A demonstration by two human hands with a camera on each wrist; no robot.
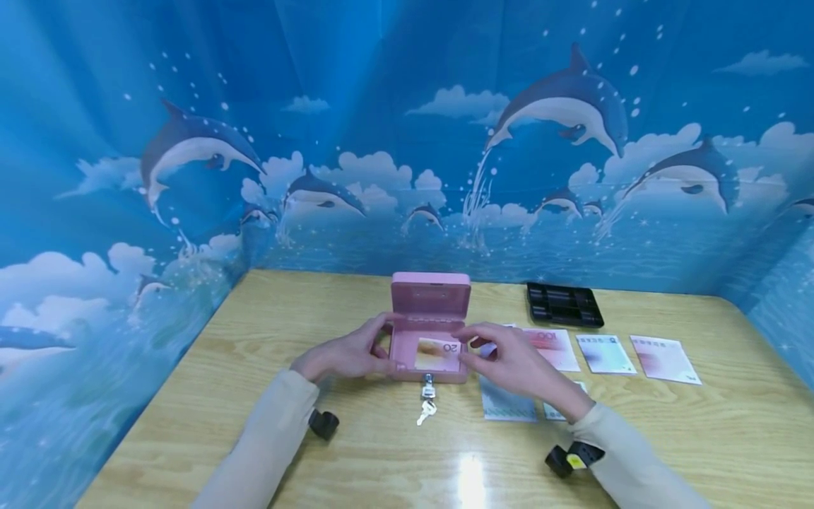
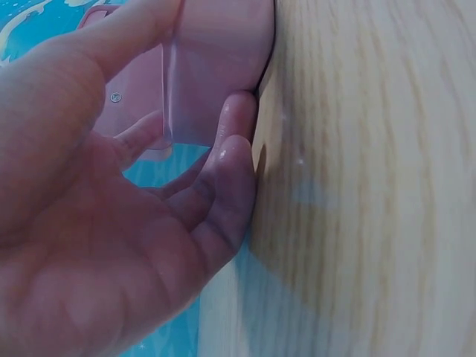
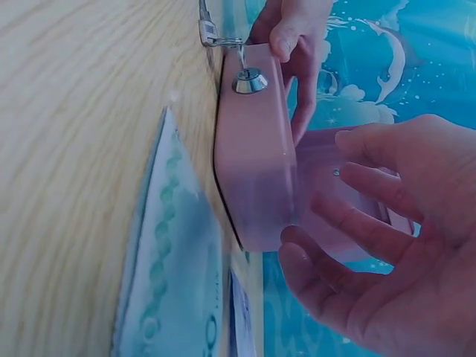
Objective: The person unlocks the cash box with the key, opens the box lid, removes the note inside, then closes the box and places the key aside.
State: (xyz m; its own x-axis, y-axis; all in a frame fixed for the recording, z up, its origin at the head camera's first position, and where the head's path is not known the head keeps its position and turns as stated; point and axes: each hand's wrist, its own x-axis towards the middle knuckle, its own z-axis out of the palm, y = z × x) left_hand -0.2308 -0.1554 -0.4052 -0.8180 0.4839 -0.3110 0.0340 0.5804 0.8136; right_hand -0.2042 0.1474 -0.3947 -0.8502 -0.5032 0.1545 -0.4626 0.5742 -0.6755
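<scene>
The wooden worktop (image 1: 267,396) carries a pink cash box (image 1: 427,332) with its lid raised, a banknote (image 1: 439,353) marked 20 lying inside and keys (image 1: 427,404) hanging from its front lock. The left hand (image 1: 346,353) grips the box's left side, steadying it, while the right hand (image 1: 515,360) hovers released at the box's right edge, fingers relaxed, holding nothing. Judged: the box should be held firm and the note pressed flat, clear of the rim; more notes (image 1: 604,353) lie right of the box.
</scene>
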